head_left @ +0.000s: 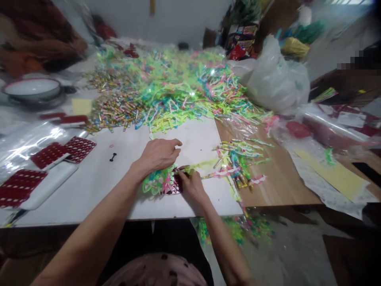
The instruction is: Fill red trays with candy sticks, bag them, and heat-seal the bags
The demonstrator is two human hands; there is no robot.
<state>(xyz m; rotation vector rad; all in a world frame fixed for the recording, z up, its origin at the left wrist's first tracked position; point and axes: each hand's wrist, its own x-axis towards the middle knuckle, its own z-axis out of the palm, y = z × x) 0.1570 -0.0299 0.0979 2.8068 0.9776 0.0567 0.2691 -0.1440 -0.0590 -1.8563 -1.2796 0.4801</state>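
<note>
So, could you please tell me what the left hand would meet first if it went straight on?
Crossing the white board, the left hand would probably meet the small pile of colourful sticks first, though its height is unclear and it might pass above.

Pale grey wall (184, 24) behind a white-topped table (92, 174), grey floor (282, 258) below.

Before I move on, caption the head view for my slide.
Right hand on a dark red patterned piece, left hand close by, at a white tabletop with a colorful heap beyond.
</note>
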